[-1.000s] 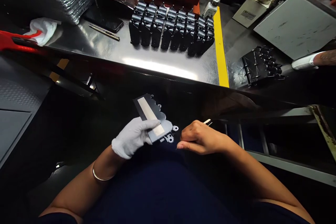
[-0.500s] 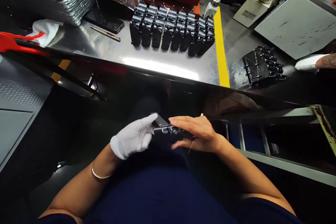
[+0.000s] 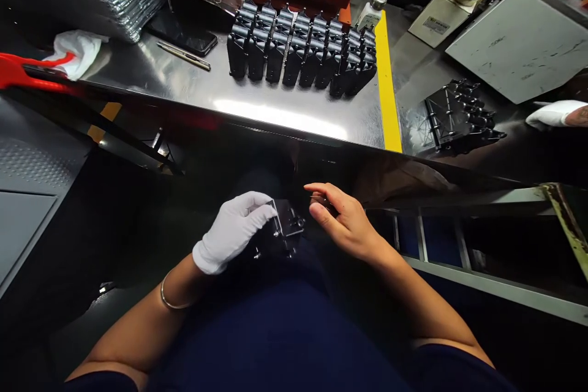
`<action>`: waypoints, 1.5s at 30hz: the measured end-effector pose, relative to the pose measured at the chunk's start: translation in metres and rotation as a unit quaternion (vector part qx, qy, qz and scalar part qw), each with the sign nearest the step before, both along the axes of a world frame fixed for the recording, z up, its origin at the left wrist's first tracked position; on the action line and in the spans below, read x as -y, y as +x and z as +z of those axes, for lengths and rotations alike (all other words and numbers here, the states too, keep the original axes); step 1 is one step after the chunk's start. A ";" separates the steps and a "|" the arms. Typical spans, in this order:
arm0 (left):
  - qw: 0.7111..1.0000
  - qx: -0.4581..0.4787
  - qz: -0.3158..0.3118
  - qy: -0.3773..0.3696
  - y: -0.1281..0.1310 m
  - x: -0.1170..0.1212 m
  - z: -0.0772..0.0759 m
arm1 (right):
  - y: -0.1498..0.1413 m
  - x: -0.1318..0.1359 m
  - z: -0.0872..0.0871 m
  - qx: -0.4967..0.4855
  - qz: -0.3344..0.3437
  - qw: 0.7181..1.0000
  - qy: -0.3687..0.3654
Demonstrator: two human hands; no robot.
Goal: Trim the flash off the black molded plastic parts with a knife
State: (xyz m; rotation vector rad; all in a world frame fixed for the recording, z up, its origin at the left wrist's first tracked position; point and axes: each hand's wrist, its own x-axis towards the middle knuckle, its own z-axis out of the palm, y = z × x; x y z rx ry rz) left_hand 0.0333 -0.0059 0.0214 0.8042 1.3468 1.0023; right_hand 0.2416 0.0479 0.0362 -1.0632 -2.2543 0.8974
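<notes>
Gripping black part (image 3: 287, 229), gloved left hand (image 3: 234, 229)

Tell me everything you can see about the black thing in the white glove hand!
The black part is a small, dark, chunky piece with little knobs and tabs sticking out around its edges. It looks hard, but it's too dark to tell whether it's plastic or metal. It's tilted, and the gloved left hand grips it from the left side, low in front of the person's dark clothes. The bare right hand is close by, but doesn't seem to touch it.
</notes>
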 end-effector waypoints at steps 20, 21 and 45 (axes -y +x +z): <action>0.971 -0.031 -0.231 -0.049 -0.004 -0.003 0.017 | 0.000 -0.003 0.015 -0.003 0.231 0.961 -0.153; 0.971 -0.026 -0.231 -0.049 -0.003 -0.003 0.017 | 0.000 -0.003 0.015 -0.002 0.237 0.959 -0.154; 0.984 -0.128 0.022 0.121 0.007 0.011 0.003 | -0.014 0.026 -0.010 -0.122 0.026 0.992 -0.033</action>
